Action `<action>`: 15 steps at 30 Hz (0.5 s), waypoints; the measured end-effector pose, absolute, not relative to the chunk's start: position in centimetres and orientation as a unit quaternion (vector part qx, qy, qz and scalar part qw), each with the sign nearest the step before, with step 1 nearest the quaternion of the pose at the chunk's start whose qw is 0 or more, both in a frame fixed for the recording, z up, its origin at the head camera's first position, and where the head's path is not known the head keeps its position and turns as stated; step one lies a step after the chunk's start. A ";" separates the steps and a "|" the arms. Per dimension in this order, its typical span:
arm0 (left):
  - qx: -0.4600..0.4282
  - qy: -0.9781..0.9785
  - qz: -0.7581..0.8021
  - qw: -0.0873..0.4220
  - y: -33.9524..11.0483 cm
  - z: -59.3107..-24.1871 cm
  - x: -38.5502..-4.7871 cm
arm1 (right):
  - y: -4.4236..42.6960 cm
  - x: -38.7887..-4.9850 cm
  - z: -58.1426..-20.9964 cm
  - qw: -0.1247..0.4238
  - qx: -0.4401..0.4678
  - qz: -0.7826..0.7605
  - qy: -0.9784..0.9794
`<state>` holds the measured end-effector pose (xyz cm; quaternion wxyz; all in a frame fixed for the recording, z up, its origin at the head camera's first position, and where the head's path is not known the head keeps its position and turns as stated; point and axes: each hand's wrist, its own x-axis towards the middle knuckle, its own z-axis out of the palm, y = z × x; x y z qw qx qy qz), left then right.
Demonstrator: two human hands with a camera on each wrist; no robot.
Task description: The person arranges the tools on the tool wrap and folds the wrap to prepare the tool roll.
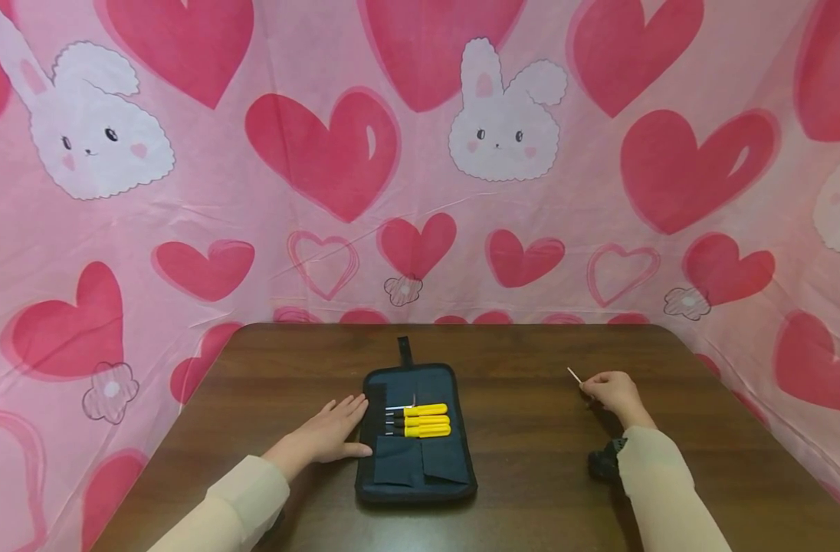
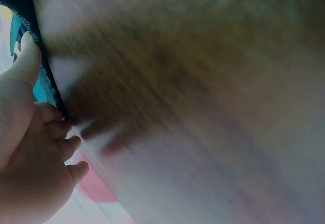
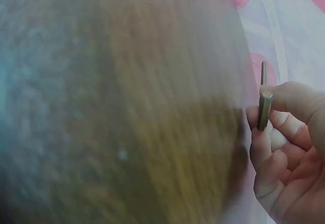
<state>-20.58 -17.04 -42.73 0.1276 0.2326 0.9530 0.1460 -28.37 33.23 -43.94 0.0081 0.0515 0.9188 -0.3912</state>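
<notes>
A dark tool pouch (image 1: 461, 460) lies unfolded on the table, with several yellow-handled screwdrivers (image 1: 427, 421) tucked across its middle. Their metal shafts point left, and a thin metal rod (image 1: 399, 408) with a bent end lies above them. My left hand (image 1: 333, 429) rests at the pouch's left edge with fingers extended; in the left wrist view its thumb (image 2: 28, 61) touches the dark border. Away to the right, my right hand (image 1: 615, 392) pinches a hex key (image 3: 264, 109) between thumb and fingers. Its bent metal end shows in the right wrist view.
The brown wooden table (image 1: 530, 475) has rounded far corners. A black strap (image 1: 405, 351) sticks out from the pouch's far edge. A dark wrist device (image 1: 605, 461) is at the right sleeve. Pink cloth (image 1: 420, 192) with hearts and rabbits hangs around the table.
</notes>
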 end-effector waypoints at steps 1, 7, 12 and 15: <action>0.233 0.953 0.145 0.126 -17.1 -42.8 -20.6 | 33.3 -28.4 -43.9 0.012 0.054 -0.401 0.914; 0.237 0.953 0.143 0.122 -17.1 -42.9 -20.6 | 33.2 -28.3 -43.4 0.026 0.054 -0.481 0.874; 0.237 0.953 0.141 0.122 -17.1 -42.9 -20.7 | 32.5 -28.6 -42.7 0.030 0.051 -0.541 0.839; 0.239 0.953 0.140 0.121 -17.1 -43.0 -20.8 | 32.1 -28.7 -42.2 0.044 0.034 -0.576 0.816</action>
